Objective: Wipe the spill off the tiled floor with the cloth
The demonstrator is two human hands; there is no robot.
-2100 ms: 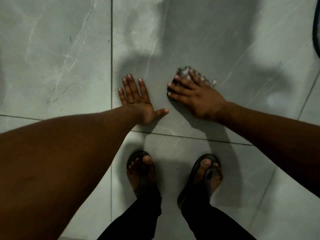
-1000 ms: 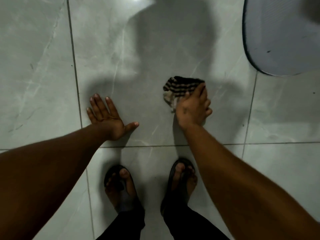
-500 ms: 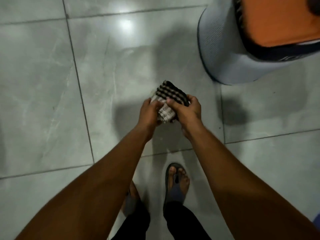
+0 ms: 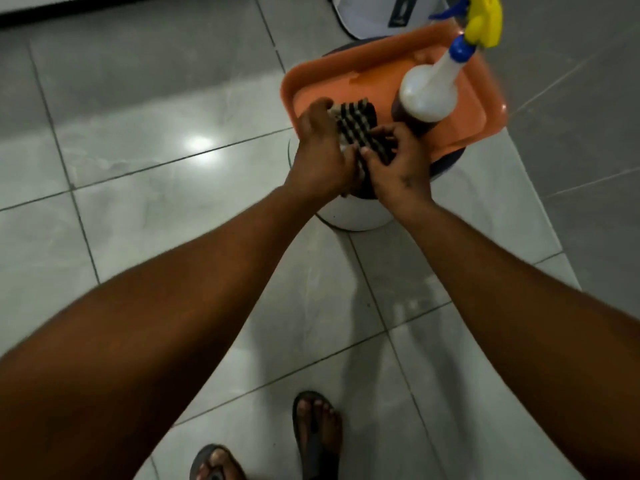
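Cloth sits bunched between left hand and right hand, both gripping it above the tray. Wiping seems finished; next, probably lay it beside the bottle.

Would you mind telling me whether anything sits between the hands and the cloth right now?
Nothing visible does: the left hand and right hand both grip the striped cloth directly, above the orange tray.
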